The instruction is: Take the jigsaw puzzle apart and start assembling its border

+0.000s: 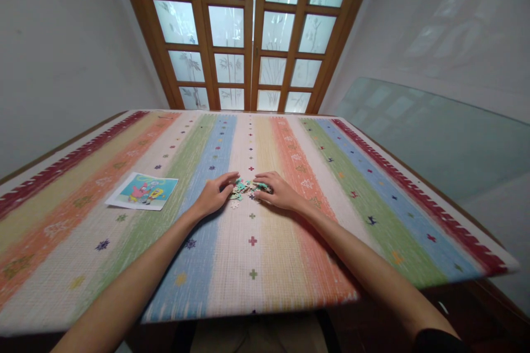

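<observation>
Picture card (144,192) on the tablecloth (275,265); left hand (214,197) half-open, thumb parted from fingers, cupping the near side of the puzzle pieces (245,186); these lie heaped between both hands' fingertips; right hand (279,190) likewise loosely curved, thumb parted, clamping nothing.

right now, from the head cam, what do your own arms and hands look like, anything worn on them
The left hand and right hand are bare, with no gloves to be seen. Neither wrist shows a watch or bracelet. The left arm is uncovered as far as the picture goes; the right arm ends in a black sleeve.
</observation>
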The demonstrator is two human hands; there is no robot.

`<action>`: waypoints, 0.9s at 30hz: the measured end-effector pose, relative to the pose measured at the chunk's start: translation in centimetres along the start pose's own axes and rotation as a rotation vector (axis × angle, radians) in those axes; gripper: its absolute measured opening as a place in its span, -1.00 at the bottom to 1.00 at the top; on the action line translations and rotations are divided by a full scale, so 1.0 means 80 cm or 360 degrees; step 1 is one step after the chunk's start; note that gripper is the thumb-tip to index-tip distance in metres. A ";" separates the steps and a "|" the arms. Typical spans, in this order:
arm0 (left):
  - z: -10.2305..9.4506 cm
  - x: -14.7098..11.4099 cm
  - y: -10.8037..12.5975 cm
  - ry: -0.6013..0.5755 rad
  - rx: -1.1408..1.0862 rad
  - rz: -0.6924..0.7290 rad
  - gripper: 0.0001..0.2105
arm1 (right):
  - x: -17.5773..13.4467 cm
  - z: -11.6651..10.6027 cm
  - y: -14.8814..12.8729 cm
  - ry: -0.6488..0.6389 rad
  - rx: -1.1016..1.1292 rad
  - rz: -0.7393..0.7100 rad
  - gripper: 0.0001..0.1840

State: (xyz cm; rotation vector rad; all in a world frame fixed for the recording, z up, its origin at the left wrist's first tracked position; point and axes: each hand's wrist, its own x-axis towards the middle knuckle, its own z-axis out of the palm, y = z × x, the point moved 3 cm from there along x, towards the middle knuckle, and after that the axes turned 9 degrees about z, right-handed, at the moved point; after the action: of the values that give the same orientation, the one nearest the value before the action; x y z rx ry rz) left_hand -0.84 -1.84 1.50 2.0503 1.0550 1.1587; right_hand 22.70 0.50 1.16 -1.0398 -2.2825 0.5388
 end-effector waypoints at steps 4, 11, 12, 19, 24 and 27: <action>0.019 0.002 0.013 -0.0154 0.0293 0.0175 -0.60 | 0.002 0.011 -0.006 0.0008 -0.0070 -0.0078 -0.67; 0.033 0.002 0.015 -0.0097 0.0318 0.0232 -0.76 | 0.011 0.022 -0.016 0.0120 0.0026 0.0016 -0.87; 0.031 0.002 0.013 -0.0070 0.0305 0.0218 -0.79 | 0.012 0.021 -0.017 0.0130 0.0047 0.0028 -0.89; 0.019 0.007 0.027 0.0277 0.0248 0.0305 -0.83 | 0.014 0.014 -0.023 0.0213 0.0259 0.0079 -0.94; 0.021 0.006 0.040 0.0414 0.0193 0.0363 -0.83 | 0.014 0.011 -0.032 0.0195 0.0457 0.0072 -0.93; 0.022 0.005 0.044 0.0458 0.0127 0.0325 -0.84 | 0.014 0.011 -0.036 0.0223 0.0469 0.0077 -0.97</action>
State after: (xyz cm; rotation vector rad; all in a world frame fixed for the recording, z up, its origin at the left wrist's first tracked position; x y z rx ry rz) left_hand 2.10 -3.55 3.53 2.1355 1.0551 1.5767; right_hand 19.96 -0.52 2.45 -0.9551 -1.9878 0.7707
